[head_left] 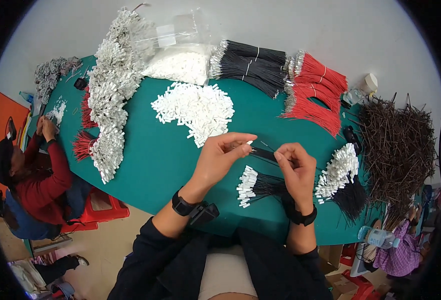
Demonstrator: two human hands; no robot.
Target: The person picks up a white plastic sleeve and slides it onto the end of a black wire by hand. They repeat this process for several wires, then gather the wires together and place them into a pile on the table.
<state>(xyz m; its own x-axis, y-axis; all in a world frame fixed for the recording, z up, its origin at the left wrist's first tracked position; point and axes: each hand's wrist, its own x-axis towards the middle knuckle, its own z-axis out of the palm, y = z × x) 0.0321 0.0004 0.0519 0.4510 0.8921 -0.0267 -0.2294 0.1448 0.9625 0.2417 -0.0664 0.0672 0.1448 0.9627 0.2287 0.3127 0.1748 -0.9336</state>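
Over the green table [150,165], my left hand [218,157] pinches a small white sleeve [250,142] between thumb and forefinger. Close beside it, my right hand [298,170] is closed on thin black wires [264,153], whose tips point toward the left fingers. Whether a wire sits inside the sleeve is too small to tell. Beyond my left hand spreads a heap of loose white sleeves [195,107]. Below the hands lies a bunch of black wires with white ends [248,185], partly hidden by my right hand. A larger similar bunch [338,172] is to its right.
A clear bag of white pieces [178,65], black wire bundles [250,65] and red wire bundles [318,85] line the far side. White-ended bundles [110,100] stretch along the left, a brown tangled pile [398,150] right. A bottle [378,236] lies near right. A co-worker [40,185] sits left.
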